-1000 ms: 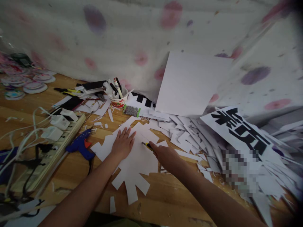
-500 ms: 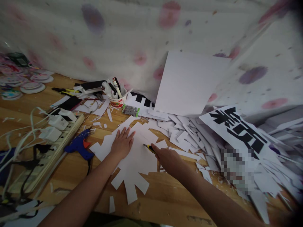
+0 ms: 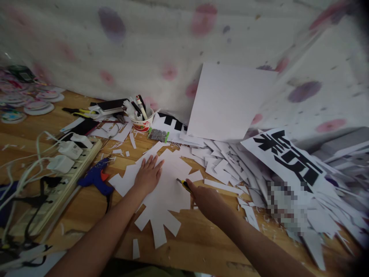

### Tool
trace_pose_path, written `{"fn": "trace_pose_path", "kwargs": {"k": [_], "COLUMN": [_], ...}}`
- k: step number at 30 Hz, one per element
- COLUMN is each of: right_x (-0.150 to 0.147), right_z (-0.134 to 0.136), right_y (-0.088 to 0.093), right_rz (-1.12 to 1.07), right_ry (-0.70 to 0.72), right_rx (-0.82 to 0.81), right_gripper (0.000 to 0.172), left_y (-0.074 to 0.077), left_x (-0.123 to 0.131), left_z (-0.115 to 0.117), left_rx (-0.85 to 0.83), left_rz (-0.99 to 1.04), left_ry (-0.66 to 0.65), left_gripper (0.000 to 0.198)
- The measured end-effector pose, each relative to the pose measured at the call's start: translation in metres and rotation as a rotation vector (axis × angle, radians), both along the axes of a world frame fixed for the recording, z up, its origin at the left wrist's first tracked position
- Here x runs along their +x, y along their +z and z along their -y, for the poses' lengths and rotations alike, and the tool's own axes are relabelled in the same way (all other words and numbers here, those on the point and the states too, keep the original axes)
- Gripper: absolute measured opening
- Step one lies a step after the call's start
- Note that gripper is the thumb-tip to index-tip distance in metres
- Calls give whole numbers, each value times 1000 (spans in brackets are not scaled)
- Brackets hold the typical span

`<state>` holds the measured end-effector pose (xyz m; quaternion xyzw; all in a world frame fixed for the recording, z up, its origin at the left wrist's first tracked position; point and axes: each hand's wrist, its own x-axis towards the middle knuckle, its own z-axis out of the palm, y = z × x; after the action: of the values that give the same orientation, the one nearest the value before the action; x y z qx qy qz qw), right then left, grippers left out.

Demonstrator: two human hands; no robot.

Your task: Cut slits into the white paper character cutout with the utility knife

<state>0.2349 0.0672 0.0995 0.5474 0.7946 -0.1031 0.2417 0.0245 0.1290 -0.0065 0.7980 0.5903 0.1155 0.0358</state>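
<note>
A white sheet (image 3: 168, 194) with a jagged, notched outline lies flat on the wooden table. Across its upper left part my left hand (image 3: 148, 176) rests palm down, fingers stretched out. My right hand (image 3: 203, 196) is closed around a yellow and black utility knife (image 3: 185, 184), index finger along its top. The knife's blade points left over the right half of the sheet; whether its tip touches the surface I cannot tell. A small loose offcut (image 3: 136, 249) lies below the sheet's left side.
Left stand a power strip (image 3: 86, 156) with plugged-in chargers and a blue glue gun (image 3: 98, 179). Behind are a cup of pens (image 3: 142, 123) and a small grey packet (image 3: 158, 135). A white board (image 3: 225, 104) leans on the curtain. Offcuts (image 3: 221, 169) pile up right, beside a sheet with black characters (image 3: 288, 156).
My right hand and the knife have shifted very slightly right and down over the sheet. My left hand stays in place on it.
</note>
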Motion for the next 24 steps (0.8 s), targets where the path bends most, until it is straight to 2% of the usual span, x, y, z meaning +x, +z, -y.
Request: {"fn": "trace_pose_path", "kwargs": {"k": [9,15,18,24], "right_x": [3,8,9,5], "right_z": [11,14,15,16], "right_y": [-6,-12,-12,-6], "right_rz": [-123,-92,-59,-83], "right_ry": [-95,-34,-21,-81], "right_rx": [-3,69,79,68], "right_gripper": [53,58,60,55], "left_y": [3,5,14,32], "left_x": [1,1,-1,-3], "left_z": [0,-1,-15,-65], "left_rx": [2,11,-7,-71], "left_rz": [-7,48,182,334], "left_ry": [0,19,88,292], "left_gripper": [43,43,43,42]}}
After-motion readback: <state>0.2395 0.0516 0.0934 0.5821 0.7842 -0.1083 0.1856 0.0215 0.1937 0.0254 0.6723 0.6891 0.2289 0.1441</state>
